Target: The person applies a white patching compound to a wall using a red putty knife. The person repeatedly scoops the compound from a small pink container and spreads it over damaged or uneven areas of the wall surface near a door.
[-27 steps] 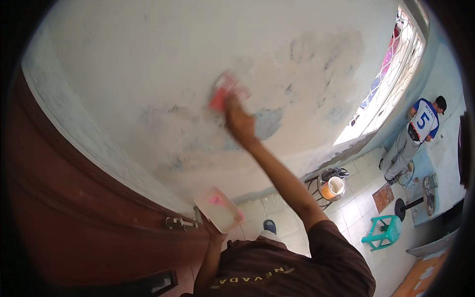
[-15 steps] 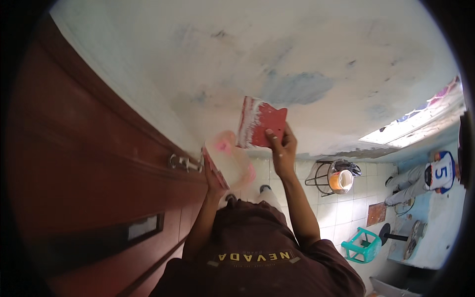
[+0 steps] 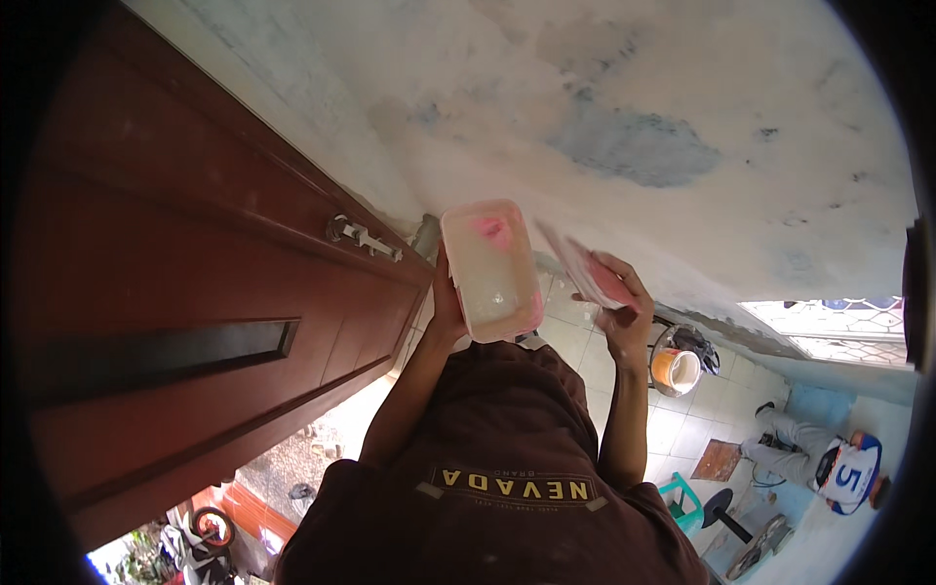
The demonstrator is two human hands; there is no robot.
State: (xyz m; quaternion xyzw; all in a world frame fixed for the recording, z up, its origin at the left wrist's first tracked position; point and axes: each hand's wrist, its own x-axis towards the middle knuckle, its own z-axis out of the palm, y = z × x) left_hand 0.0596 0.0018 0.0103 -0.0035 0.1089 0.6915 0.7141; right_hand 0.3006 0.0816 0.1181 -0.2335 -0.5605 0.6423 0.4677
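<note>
My left hand (image 3: 446, 304) is closed around the side of a rectangular plastic container (image 3: 495, 283), clear-walled with pink marks and a pale film inside. To its right, my right hand (image 3: 629, 307) grips a red putty spreader (image 3: 603, 278) by its edge, thumb on one side and fingers on the other. The spreader is tilted nearly edge-on, blurred by motion, with whitish putty along its blade side. It is apart from both the container and the wall. In front of me rises the patchy wall (image 3: 468, 127), pale with a blue-grey bare spot (image 3: 639, 146).
A brown door (image 3: 185, 224) with a metal handle (image 3: 363, 237) stands close on the left. Right of me, an orange-and-white bucket (image 3: 675, 370) sits on a stool. Farther right are a green plastic stool (image 3: 684, 502) and another person (image 3: 843, 473). Parked outside is a motorbike (image 3: 200, 536).
The spreader has swung from facing me flat to nearly edge-on and moved right and down. The container has turned to show its open inside. My view has shifted, revealing more beyond the door.
</note>
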